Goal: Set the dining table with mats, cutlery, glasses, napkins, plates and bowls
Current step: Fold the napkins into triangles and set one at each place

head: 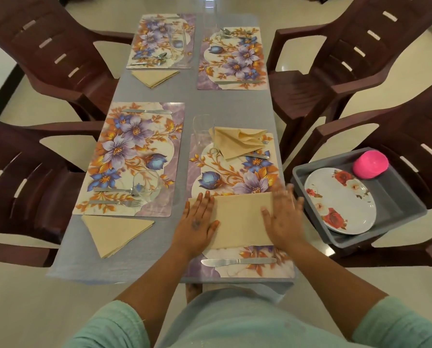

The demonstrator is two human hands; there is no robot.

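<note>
Both hands are lying flat on a beige napkin at lower centre of the frame, fingers straight: the left hand is pressing its left edge, the right hand its right side. The napkin is sitting on the nearest floral mat, with a knife just below it. More loosely folded napkins are resting at that mat's top beside a glass. At right, a grey tray on a chair is holding a flowered plate and a pink bowl.
</note>
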